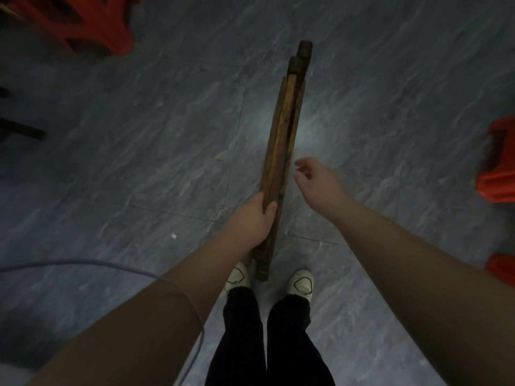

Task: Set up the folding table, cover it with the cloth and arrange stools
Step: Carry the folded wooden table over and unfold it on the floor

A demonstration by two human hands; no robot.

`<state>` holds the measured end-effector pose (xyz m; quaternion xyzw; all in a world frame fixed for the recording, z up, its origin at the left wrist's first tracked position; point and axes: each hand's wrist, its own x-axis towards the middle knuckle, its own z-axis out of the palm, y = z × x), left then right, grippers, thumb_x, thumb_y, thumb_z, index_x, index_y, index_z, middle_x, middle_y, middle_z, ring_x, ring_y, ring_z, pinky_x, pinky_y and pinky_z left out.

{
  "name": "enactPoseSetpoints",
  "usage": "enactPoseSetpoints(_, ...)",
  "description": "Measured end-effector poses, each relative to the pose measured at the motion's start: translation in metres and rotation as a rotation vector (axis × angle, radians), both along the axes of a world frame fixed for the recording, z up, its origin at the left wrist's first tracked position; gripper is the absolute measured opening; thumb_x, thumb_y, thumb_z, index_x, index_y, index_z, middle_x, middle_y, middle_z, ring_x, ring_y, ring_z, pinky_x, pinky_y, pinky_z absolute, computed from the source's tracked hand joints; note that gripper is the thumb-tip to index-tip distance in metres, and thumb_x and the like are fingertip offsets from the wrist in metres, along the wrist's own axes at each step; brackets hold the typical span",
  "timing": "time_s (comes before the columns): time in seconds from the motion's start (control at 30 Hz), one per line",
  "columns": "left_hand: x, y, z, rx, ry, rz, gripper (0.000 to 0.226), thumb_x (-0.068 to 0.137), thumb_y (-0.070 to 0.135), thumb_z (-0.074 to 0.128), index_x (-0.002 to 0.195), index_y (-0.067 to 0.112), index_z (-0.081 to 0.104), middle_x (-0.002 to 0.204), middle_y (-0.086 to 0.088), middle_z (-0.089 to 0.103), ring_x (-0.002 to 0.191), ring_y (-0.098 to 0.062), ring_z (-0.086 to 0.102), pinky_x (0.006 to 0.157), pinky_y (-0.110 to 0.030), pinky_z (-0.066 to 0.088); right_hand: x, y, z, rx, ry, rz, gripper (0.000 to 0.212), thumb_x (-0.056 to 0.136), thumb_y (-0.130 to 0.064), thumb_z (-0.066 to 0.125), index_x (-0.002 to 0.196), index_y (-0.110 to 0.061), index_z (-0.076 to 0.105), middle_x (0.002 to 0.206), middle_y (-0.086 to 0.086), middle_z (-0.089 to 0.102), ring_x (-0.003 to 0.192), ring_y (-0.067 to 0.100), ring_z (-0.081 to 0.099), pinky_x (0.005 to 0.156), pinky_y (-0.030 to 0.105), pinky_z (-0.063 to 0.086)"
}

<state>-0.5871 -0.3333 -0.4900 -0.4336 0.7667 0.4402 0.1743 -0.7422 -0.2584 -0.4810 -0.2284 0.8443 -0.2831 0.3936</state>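
— What's the left hand (250, 221) gripping?
— The folded table (281, 151), edge-on, near its lower end.
— And the right hand (317, 185)?
— Relaxed, just beside the table, not touching.

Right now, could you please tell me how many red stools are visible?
3 red stools: top left, right edge, lower right corner; all cropped, others may be hidden.

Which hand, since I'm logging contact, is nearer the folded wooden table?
Left. The left hand grips the folded wooden table near its lower end; the right hand hovers just to its right, not touching.
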Motion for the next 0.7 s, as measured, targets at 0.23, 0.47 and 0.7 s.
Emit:
enactPoseSetpoints(0.23,0.0,0.007,0.007,-0.088,-0.035,-0.11,0.042,0.103,0.044,0.04,0.129,0.012,0.05,0.115,-0.015,0.065,0.105,-0.032,0.062,0.087,-0.038,0.05,0.015,0.024,-0.003,-0.012,0.007,-0.002,0.031,0.099,-0.016,0.051,0.129,-0.011,0.056,0.109,-0.002,0.056,0.109,0.02,0.059,0.089,0.029,0.045)
enactPoseSetpoints(0.47,0.018,0.0,0.007,-0.164,0.022,-0.217,0.042,0.102,0.045,0.04,0.128,0.015,0.051,0.117,-0.012,0.065,0.106,-0.031,0.062,0.091,-0.044,0.051,0.04,0.045,-0.001,0.025,0.104,0.098,0.041,0.097,-0.012,0.052,0.138,-0.008,0.052,0.135,0.012,0.057,0.125,0.026,0.053,0.095,0.024,0.034)
enactPoseSetpoints(0.7,0.05,-0.018,-0.003,-0.279,0.127,-0.403,0.049,0.103,0.036,0.035,0.15,0.024,0.039,0.132,-0.01,0.059,0.117,-0.032,0.055,0.097,-0.044,0.047,0.078,0.072,-0.012,0.095,0.17,0.105,0.054,0.096,-0.012,0.05,0.149,-0.012,0.04,0.146,0.013,0.047,0.135,0.025,0.041,0.109,0.031,0.032)
